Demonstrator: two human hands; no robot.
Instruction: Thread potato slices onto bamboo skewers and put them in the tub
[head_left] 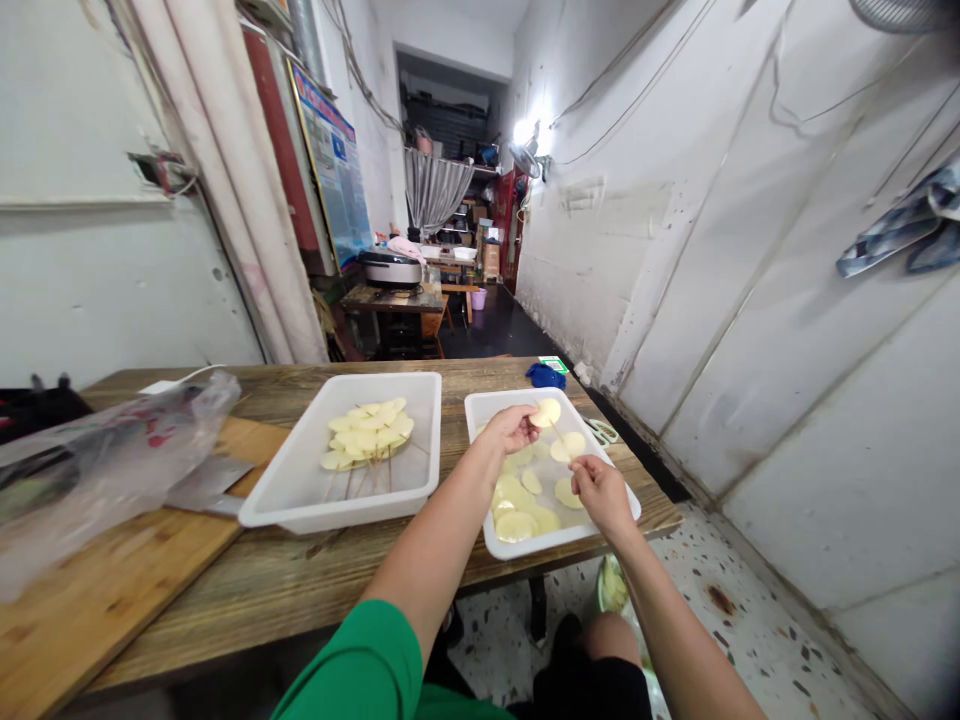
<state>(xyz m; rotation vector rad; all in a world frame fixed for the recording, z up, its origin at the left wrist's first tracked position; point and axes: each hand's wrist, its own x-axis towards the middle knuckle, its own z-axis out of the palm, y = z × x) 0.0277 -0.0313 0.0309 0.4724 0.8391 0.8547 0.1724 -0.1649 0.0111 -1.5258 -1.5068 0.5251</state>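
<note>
Nearest, my right hand is closed to a pinch on what looks like the low end of a stick. Just above this grip, a lower slice sits on the stick. My left hand, a little farther out, pinches an upper slice by its edge; whether that one is pierced, I cannot tell. I judge the step in hand to be threading slices onto the stick. The next move calls for a steady stick and a light grip, since thin slices could split. Under my hands, the right tray on the desk holds loose slices; the left tray holds a heap of slices with sticks poking out toward me.

As for writing, the bag at left bears red print, too blurred to read. Beyond the trays, a green-and-white card shows no words I can make out. Farther off, a poster has lettering too small for me. I find no readable brand.
</note>
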